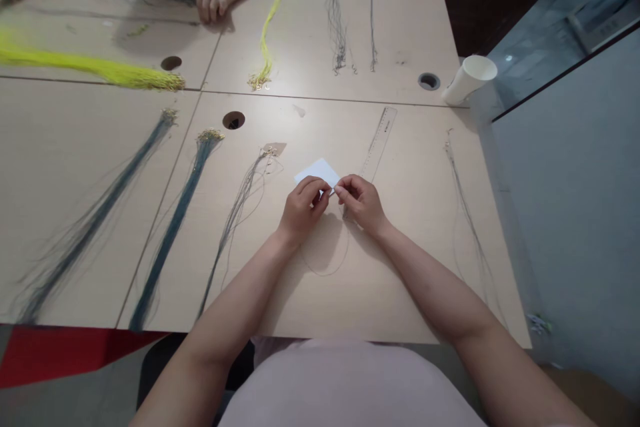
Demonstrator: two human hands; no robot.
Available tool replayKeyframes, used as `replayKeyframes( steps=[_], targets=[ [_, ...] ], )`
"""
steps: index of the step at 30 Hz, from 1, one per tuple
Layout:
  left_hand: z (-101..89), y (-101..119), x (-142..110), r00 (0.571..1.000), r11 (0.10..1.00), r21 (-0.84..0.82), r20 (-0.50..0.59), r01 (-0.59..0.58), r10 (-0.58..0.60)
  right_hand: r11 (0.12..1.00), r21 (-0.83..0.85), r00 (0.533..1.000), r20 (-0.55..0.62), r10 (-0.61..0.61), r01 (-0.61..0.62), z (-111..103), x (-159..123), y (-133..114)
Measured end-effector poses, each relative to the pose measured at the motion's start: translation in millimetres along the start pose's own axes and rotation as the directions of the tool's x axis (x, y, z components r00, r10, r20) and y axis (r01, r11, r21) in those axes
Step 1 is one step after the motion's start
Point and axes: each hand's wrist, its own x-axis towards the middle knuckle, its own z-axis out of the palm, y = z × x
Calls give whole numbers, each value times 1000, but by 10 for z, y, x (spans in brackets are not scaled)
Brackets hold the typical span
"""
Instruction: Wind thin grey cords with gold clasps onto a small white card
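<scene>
My left hand [305, 205] and my right hand [364, 203] meet over the middle of the table, each closed in a fingertip pinch. A thin line [325, 275] runs from the hands and curves in a loose loop below them. Whatever small piece sits between the fingertips is too tiny to make out. Just behind the fingers lies a white paper [319, 169]. A clear ruler [382, 137] lies at a slant, its near end partly covered by my right hand. To the left, a bundle of thin lines with small hooks [245, 183] rests on the table.
Dark blue-green line bundles [180, 220] [107, 207] with gold-coloured ends lie left. Yellow bundles [100, 68] [267, 40] lie farther back. More lines [467, 210] are at right, near a white cup [470, 79]. Across the table is another person's hand [211, 1].
</scene>
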Motion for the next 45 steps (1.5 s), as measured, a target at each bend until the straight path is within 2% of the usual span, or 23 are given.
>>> replayKeyframes(
  steps=[17,45],
  targets=[
    [14,1,-11,998,999,-14,-53,30,-31,1000,-1,1000,-9,-10,10,4,3,13],
    [16,-6,-11,998,1000,-19,-54,17,-18,1000,9,1000,-3,1,-1,2,-2,3]
  ],
)
